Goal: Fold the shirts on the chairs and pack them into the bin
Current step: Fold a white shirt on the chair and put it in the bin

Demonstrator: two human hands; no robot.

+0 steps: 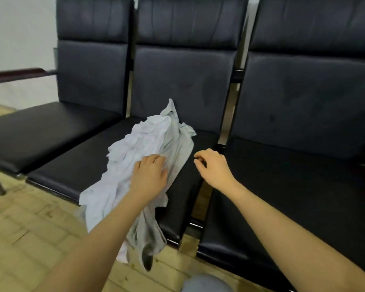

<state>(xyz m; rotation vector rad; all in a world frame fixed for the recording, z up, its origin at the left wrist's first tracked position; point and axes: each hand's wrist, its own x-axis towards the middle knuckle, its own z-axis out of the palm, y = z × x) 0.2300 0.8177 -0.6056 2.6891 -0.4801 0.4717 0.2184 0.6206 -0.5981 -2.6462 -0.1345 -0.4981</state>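
A crumpled pile of pale grey and white shirts point(148, 144) lies across the middle black chair seat point(76, 165). Part of the pile hangs over the seat's front edge toward the floor. My left hand point(150, 173) rests on top of the pile, its fingertips bent into the cloth. My right hand point(213, 165) hovers just right of the pile over the seat's right edge. Its fingers are loosely curled and hold nothing. No bin shows in this view.
Three joined black padded chairs fill the view: the left seat point(40, 131), the middle one, and the right seat point(293, 197). Metal frame bars show in the gaps. A dark wooden rail point(15, 73) runs at the far left. The floor point(30, 228) is pale wood. My knee point(207, 283) is at the bottom.
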